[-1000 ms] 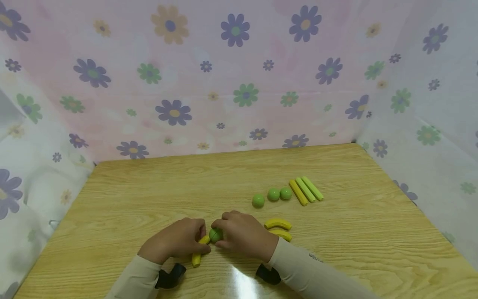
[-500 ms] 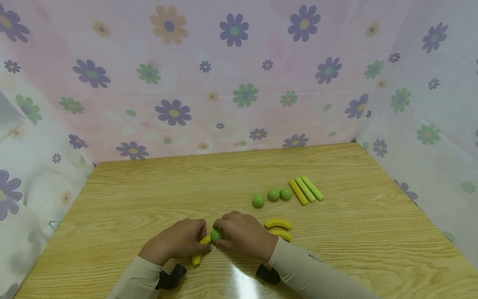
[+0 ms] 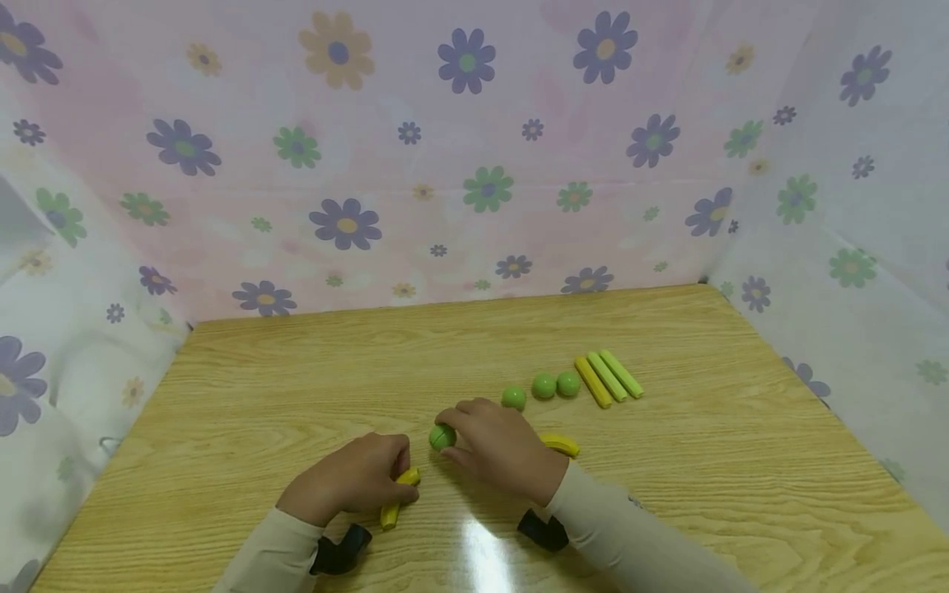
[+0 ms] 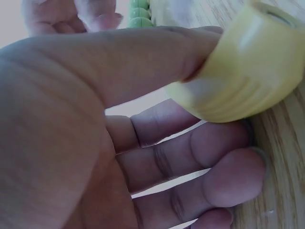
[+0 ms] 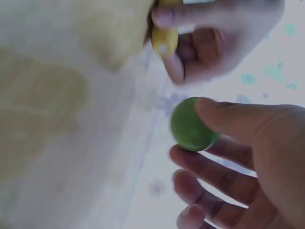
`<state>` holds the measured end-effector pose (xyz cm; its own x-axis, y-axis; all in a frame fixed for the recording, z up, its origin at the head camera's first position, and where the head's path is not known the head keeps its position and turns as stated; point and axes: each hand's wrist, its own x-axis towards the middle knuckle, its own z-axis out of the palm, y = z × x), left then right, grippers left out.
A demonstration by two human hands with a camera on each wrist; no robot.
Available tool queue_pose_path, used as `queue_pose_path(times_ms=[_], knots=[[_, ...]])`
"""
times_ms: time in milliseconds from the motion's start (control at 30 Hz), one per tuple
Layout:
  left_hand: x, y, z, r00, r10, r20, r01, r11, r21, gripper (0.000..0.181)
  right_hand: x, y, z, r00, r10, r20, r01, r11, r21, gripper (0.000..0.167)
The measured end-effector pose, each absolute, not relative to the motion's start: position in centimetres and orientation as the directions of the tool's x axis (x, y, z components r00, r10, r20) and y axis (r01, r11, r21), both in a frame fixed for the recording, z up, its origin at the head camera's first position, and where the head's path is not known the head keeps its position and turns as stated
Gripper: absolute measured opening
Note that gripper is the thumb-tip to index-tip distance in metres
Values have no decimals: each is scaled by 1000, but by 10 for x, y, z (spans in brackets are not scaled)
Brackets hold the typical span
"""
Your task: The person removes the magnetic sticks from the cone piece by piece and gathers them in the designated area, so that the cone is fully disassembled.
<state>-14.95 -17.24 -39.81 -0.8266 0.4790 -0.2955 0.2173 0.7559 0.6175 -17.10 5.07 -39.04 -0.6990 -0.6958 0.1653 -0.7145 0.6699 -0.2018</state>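
Near the front of the table, my left hand [image 3: 352,478] holds a yellow banana-shaped piece [image 3: 390,515] against the wood. Thumb and fingers pinch its middle. The left wrist view shows a hollow end on this yellow piece [image 4: 257,62] and grooves along its side. Up and to the right, my right hand [image 3: 500,449] pinches a green ball [image 3: 442,437] with a seam line across it. In the right wrist view the green ball [image 5: 193,125] sits between thumb and fingertips, apart from the yellow piece. Whether it touches the table, I cannot tell.
Behind my right hand lies another yellow curved piece [image 3: 559,445], partly hidden. Farther back are three green balls, the nearest ball [image 3: 514,399] close to my knuckles. Beside them lie a yellow stick [image 3: 593,382] and two pale green sticks [image 3: 607,376]. Flowered cloth [image 3: 437,165] surrounds the table.
My right hand has carried the green ball away from the yellow piece, up and slightly right, and now covers one of the curved pieces. The left hand has stayed in place.
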Motion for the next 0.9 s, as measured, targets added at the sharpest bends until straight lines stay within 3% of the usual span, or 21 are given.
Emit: queue_pose_path(times_ms=[400,667,900], knots=[[-151,-174,-399,-824,480,-300,228,767,600,29,-223,112,-381,-799,-504,328,-593,750,-294,37],[-152,-174,-399,-824,473,-313,211,768,605,30,-253,137,-386,-850,-479,219,-527,755,-390,39],[-150,-172,-397,-829,471,-300,224,772,595,30,-264,141,-391,-865,-490,107,-484,758,-437,30]])
